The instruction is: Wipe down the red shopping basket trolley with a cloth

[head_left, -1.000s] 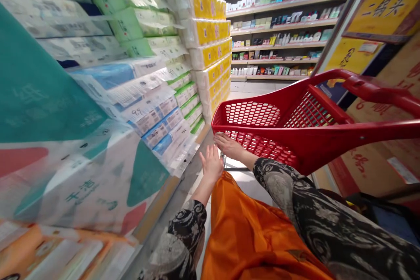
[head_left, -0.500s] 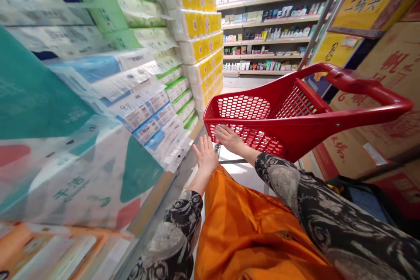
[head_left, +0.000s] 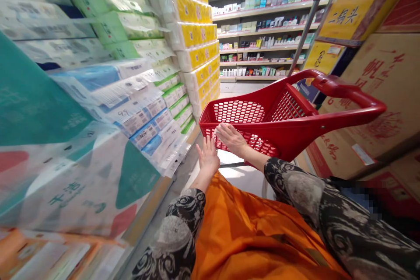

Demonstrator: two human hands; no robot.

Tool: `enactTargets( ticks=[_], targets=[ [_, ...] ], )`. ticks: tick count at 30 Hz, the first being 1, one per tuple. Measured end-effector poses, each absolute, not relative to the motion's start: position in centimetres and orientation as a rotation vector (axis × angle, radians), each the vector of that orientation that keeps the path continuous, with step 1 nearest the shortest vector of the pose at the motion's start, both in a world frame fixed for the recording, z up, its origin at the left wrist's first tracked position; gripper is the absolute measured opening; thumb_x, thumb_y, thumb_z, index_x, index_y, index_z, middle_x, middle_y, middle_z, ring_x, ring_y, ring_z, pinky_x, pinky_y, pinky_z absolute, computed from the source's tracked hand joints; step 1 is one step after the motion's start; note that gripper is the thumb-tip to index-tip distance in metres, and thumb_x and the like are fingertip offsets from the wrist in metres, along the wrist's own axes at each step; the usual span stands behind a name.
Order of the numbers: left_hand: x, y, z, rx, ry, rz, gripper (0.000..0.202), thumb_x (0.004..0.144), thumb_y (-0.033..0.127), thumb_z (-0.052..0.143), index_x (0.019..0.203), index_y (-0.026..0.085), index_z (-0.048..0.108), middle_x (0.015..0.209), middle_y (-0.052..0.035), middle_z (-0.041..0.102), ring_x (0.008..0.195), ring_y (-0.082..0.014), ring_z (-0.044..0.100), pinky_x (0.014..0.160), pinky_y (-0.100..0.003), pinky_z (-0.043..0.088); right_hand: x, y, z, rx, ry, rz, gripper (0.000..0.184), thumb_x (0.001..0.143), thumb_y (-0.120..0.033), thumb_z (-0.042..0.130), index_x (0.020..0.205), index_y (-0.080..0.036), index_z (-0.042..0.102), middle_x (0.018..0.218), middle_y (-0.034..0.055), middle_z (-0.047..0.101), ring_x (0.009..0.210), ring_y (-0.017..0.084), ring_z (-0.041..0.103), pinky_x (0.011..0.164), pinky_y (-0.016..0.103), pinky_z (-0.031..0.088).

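A red plastic shopping cart basket (head_left: 282,116) stands in front of me in a shop aisle, with its handle (head_left: 348,92) toward the right. My right hand (head_left: 231,138) lies flat against the basket's near mesh side, fingers stretched out. My left hand (head_left: 208,157) hovers just left of it, fingers apart and holding nothing, close to the basket's lower corner. An orange cloth (head_left: 249,232) hangs below my arms.
Stacked packs of tissue and toilet paper (head_left: 138,96) fill the shelves on the left, very close. Cardboard boxes (head_left: 377,92) with red lettering line the right side. Shelves of small goods (head_left: 262,35) cross the far end of the aisle.
The cart has shifted left and closer in view. My right hand has moved from the basket's lower edge onto its side; my left hand has risen a little toward it.
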State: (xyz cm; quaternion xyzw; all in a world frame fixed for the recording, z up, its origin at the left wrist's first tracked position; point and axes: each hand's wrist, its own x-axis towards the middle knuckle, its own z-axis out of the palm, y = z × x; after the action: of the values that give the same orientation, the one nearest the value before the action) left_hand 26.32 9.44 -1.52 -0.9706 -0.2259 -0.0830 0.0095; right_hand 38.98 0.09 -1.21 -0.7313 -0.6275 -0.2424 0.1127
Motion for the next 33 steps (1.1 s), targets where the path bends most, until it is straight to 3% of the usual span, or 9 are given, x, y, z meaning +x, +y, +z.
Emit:
enactTargets(
  ticks=[5,9,18,26,29,33],
  targets=[
    [26.8,7.3,-2.0,-3.071,-0.545,-0.281,0.069,0.077,0.014,0.039,0.144,0.009,0.019,0.152,-0.0135,0.013,0.141,-0.0252,0.008,0.111,-0.057,0.007,39.6,-2.6,-4.8,-2.263,-1.879,-0.624,0.044,0.087,-0.005,0.036,0.129,-0.006,0.047,0.137,0.0162,0.046,0.134,0.024,0.031,0.11,0.046,0.027],
    [27.0,6.3,-2.4,-3.065,-0.467,-0.302,0.065,0.079,0.015,0.036,0.142,0.008,0.023,0.152,-0.0137,0.017,0.141,-0.0256,0.01,0.111,-0.056,0.007,38.9,-5.1,-7.5,-2.318,-1.881,-0.603,0.041,0.085,-0.004,0.04,0.124,-0.008,0.051,0.132,0.0154,0.051,0.13,0.023,0.038,0.108,0.043,0.031],
    [28.6,5.0,-1.0,-2.983,-0.538,-0.346,0.069,0.078,0.017,0.039,0.143,0.005,0.019,0.152,-0.0151,0.015,0.14,-0.0257,0.012,0.111,-0.055,0.009,39.7,-6.2,-1.8,-2.165,-1.59,-0.955,0.045,0.09,-0.007,0.036,0.134,-0.015,0.042,0.143,0.0097,0.039,0.138,0.023,0.021,0.112,0.048,0.024],
    [28.2,2.9,-1.4,-2.965,-0.365,-0.347,0.067,0.079,0.019,0.039,0.142,0.006,0.022,0.152,-0.014,0.015,0.14,-0.0256,0.011,0.111,-0.055,0.01,38.8,-9.1,-9.3,-2.28,-1.612,-0.8,0.035,0.088,-0.007,0.04,0.12,-0.011,0.055,0.125,0.0123,0.058,0.129,0.019,0.04,0.107,0.043,0.033],
    [28.5,2.0,-1.5,-2.969,-0.339,-0.352,0.065,0.081,0.021,0.037,0.142,0.006,0.022,0.152,-0.0147,0.016,0.14,-0.0253,0.012,0.111,-0.055,0.01,38.7,-10.1,-8.1,-2.241,-1.574,-0.872,0.038,0.089,-0.008,0.038,0.124,-0.014,0.053,0.131,0.0099,0.054,0.132,0.018,0.034,0.108,0.043,0.032],
    [29.5,0.5,-0.4,-2.972,-0.359,-0.389,0.066,0.08,0.019,0.038,0.142,0.005,0.021,0.152,-0.0154,0.016,0.14,-0.0262,0.011,0.11,-0.055,0.011,39.6,-11.1,-3.0,-2.186,-1.409,-1.011,0.044,0.091,-0.009,0.036,0.133,-0.017,0.045,0.14,0.0086,0.044,0.137,0.021,0.024,0.111,0.046,0.027]
  ],
)
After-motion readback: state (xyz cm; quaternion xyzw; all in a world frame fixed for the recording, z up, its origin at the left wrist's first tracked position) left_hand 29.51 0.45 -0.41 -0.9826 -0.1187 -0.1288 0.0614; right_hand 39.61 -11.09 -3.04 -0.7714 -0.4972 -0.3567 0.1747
